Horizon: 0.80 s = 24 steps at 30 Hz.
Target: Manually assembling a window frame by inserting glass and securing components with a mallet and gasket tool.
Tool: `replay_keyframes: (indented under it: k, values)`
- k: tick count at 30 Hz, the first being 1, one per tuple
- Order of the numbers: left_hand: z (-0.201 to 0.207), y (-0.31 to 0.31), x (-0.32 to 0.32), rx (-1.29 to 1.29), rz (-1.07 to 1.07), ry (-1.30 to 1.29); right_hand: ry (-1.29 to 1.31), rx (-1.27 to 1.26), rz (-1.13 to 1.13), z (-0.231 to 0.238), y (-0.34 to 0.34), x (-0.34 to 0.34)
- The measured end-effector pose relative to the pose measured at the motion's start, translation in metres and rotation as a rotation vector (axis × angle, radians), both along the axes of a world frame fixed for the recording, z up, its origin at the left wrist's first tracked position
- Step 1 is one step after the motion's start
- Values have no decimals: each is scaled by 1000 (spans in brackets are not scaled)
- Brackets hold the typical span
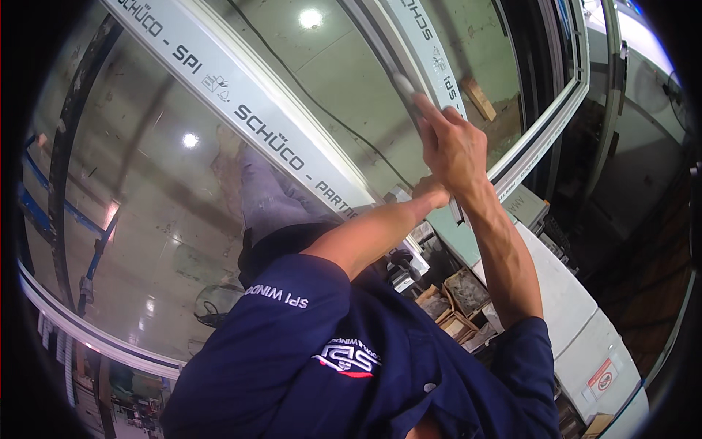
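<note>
My right hand [457, 146] is over a white window-frame profile [398, 47] covered with printed film. Its index finger reaches along the dark groove, and the other fingers are curled. A small whitish blurred thing shows just ahead of that fingertip; I cannot make out what it is. Lower down, my left hand [433, 192] is bent near the near end of the same profile, partly behind my right wrist. Its fingers are hidden. Nearer my left forearm runs a second wide white profile [241, 106] with printed film.
A thin dark cable [314, 88] runs between the profiles. A wooden block [479, 99] lies right of my right hand. Below my arms are compartments with small parts [464, 293] beside a pale cabinet [567, 293]. Blue metal supports [95, 256] stand at the left.
</note>
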<state>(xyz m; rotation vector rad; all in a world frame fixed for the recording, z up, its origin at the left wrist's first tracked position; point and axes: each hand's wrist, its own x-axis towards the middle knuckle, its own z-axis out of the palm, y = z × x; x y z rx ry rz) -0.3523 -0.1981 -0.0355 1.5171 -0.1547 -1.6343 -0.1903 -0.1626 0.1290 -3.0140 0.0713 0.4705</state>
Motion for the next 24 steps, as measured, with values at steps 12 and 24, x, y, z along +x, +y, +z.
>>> replay_keyframes:
  k: [12,24]
  values:
    - [27,0,21,127,-11,156,-37,54,28,1,14,44]
    - [17,-7,11,164,54,228,-24,86,56,-5,21,59]
